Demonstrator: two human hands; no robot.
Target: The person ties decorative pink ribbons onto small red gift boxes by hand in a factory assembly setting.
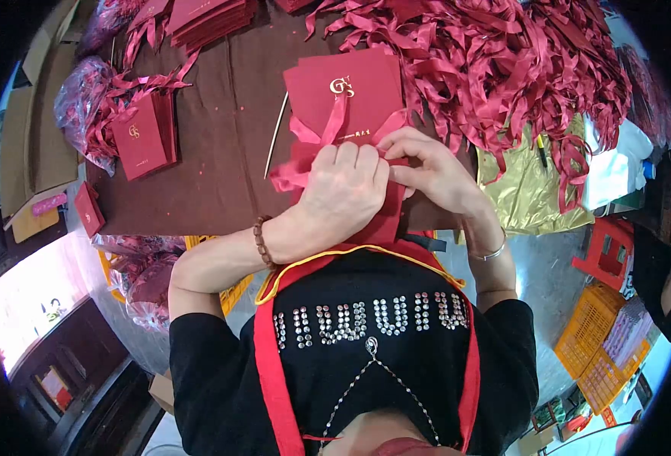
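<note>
A stack of dark red paper bags (312, 91) with gold lettering lies on the table in front of me. A pink-red ribbon (335, 121) loops across the top bag. My left hand (344, 182), with a beaded bracelet at the wrist, is closed over the lower part of the bags, and a ribbon end sticks out on its left side. Beside it, my right hand (435, 173) pinches the ribbon with thumb and fingertips at the bag's right side. The fingertips of both hands nearly meet, and the spot between them is partly hidden.
A large heap of red ribbons (495, 68) covers the back right. Gold plastic sheeting (536, 186) lies right. A thin rod (276, 137) is left of the bags. More red bags (144, 140) and a plastic-wrapped bundle (85, 106) sit left. Orange crates (590, 334) stand on the floor.
</note>
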